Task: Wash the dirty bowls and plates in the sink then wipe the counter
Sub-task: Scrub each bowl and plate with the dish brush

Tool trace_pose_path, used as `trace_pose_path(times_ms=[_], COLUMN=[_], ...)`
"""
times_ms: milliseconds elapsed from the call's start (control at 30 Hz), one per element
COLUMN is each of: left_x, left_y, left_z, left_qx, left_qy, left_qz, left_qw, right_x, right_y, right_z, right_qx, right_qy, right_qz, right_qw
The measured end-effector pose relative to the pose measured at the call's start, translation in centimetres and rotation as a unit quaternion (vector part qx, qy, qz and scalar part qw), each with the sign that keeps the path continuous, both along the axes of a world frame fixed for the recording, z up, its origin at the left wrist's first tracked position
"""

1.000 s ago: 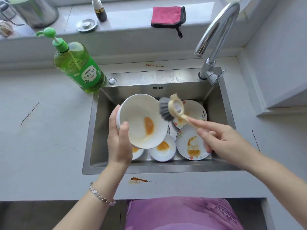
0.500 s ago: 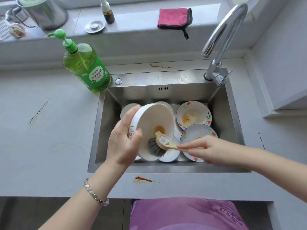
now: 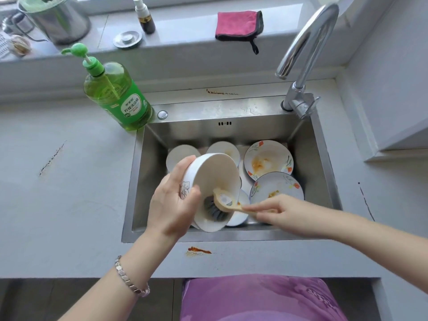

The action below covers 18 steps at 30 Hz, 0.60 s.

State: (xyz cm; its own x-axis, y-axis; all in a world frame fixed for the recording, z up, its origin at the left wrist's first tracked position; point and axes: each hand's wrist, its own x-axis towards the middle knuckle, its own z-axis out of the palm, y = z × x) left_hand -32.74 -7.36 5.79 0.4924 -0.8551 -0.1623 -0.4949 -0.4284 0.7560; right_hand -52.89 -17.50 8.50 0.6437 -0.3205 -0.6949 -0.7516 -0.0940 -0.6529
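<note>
My left hand [image 3: 172, 200] grips a white bowl [image 3: 215, 174] by its rim, tilted on its side over the steel sink [image 3: 139, 181]. My right hand [image 3: 280, 213] holds the wooden handle of a dish brush [image 3: 220, 205], whose dark bristles press inside the bowl's lower part. Below lie two flower-patterned plates with orange stains [image 3: 268, 159] [image 3: 276, 187] and several small white dishes [image 3: 180, 154]. An orange smear [image 3: 199, 250] marks the counter in front of the sink.
A green dish-soap pump bottle [image 3: 115, 98] stands at the sink's back left corner. The faucet [image 3: 303, 54] arches over the back right. On the window ledge lie a pink cloth [image 3: 238, 24], a sink plug [image 3: 127, 39], a small spray bottle [image 3: 144, 16] and a metal pot [image 3: 55, 19].
The brush went from outside the bowl's rim down into the bowl, and my left hand lowered and tilted the bowl. The orange stain inside it no longer shows.
</note>
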Motion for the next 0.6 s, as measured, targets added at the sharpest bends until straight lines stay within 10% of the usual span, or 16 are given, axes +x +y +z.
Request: trace_pose_path(times_ms=[133, 333, 533, 600], left_x=[-0.7, -0.3, -0.3, -0.5], left_y=[-0.1, -1.2, -1.6, -1.8], left_z=[0.3, 0.4, 0.1, -0.1], left_qx=[0.011, 0.0, 0.026, 0.028], left_qy=[0.005, -0.005, -0.006, 0.008], left_qz=[0.006, 0.025, -0.002, 0.019], left_qw=[1.0, 1.0, 1.0, 0.999], right_x=[0.4, 1.1, 0.6, 1.0], right_y=[-0.8, 1.8, -0.5, 0.7], right_z=[0.2, 0.9, -0.7, -1.3], right_qx=[-0.124, 0.088, -0.129, -0.047], right_qy=[0.018, -0.057, 0.009, -0.02], right_qz=[0.026, -0.053, -0.007, -0.026], right_qw=[0.992, 0.993, 0.992, 0.998])
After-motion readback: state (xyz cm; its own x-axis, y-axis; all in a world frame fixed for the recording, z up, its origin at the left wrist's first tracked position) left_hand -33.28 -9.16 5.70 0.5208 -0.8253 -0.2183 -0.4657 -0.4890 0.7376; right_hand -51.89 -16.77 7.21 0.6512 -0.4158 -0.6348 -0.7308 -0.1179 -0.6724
